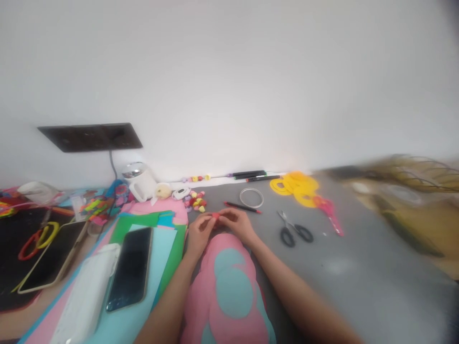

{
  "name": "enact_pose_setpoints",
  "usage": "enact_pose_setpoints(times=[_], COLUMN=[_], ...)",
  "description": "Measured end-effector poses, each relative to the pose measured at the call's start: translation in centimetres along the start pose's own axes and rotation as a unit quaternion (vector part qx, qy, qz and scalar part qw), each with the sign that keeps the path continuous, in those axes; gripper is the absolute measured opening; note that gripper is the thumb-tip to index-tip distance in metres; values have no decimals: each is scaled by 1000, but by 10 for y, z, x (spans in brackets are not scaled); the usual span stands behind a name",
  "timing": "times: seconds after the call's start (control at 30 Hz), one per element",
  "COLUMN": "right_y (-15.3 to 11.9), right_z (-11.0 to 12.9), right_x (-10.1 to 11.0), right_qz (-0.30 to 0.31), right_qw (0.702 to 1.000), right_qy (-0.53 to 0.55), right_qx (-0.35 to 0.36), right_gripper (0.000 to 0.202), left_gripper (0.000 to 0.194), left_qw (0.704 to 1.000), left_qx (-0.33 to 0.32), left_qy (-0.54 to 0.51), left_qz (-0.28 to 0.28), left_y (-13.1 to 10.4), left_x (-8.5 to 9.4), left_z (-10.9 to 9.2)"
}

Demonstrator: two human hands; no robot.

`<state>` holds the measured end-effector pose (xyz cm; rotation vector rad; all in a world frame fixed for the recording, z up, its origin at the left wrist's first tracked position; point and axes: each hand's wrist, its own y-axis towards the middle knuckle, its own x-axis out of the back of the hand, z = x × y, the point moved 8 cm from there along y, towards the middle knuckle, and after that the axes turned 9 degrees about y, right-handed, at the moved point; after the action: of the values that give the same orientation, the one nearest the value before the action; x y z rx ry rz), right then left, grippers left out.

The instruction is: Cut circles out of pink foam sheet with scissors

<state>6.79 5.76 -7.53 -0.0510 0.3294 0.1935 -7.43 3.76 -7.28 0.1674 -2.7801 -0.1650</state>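
Observation:
Between my two hands, at the middle of the grey table, is a small red folded piece [215, 216], perhaps paper. My left hand [199, 231] pinches it from the left side. From the right, the fingertips of my right hand [236, 222] press on the same piece. Just below the hands lie overlapping pink and light-blue paper circles [234, 291], stretching towards me between my forearms. A black pen with red ends [243, 207] rests just beyond my right hand. Behind my left hand sits a small heap of colourful pieces [196, 201].
Black-handled scissors [294, 230], a silver ring [251, 197], yellow paper rings [296, 187] and pink scissors [330, 214] lie to the right. On the left, a phone [131, 270] and a white case [86, 291] rest on coloured paper [167, 272]. A white mug-like object [139, 184] stands by the wall.

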Motion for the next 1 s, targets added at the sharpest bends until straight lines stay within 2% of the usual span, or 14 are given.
enact_pose_setpoints(times=[0.27, 0.5, 0.83, 1.0], right_y=[1, -1, -3, -4], right_z=[-9, -1, 3, 4], right_x=[1, 0, -2, -4], right_qz=[17, 19, 32, 35], right_qw=[1000, 1000, 999, 999], right_qy=[10, 13, 25, 25], right_qx=[-2, 14, 26, 27], right_gripper=[29, 33, 26, 22], left_gripper=[30, 18, 10, 13], left_qw=[1000, 996, 991, 990], left_qx=[-7, -68, -114, -116], left_qy=[19, 55, 59, 64], left_qz=[-3, -22, -39, -39], left_y=[-2, -5, -8, -9], left_x=[2, 4, 5, 5], left_z=[-3, -18, -24, -25])
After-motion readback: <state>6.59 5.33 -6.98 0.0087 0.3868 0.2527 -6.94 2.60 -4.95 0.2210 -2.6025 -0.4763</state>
